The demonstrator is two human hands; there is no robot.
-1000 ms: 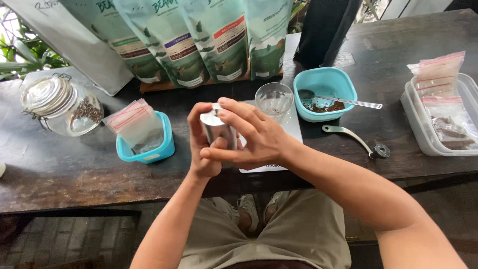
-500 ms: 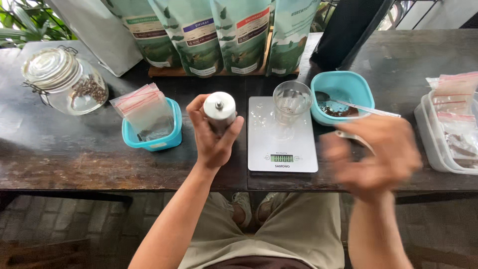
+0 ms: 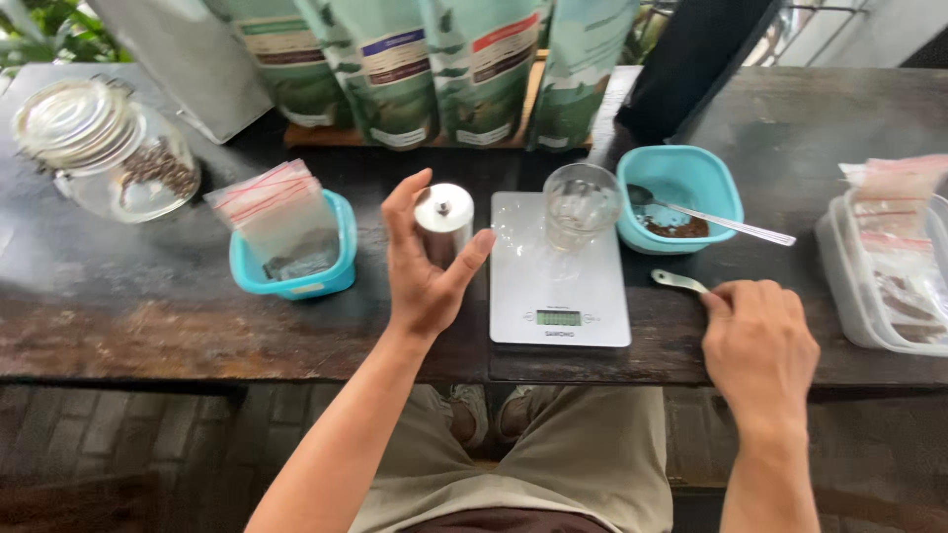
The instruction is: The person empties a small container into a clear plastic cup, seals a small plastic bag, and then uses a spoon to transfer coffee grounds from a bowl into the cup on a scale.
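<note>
Far left, a glass jar of beans, then a teal tub of bags. Left hand wraps the steel grinder, upright above the surface, fingers curled round its body. Smooth metal, likely slippery, best gripped mid-barrel. Scale carries a glass. Right hand, fingers closing over the metal handle.
</note>
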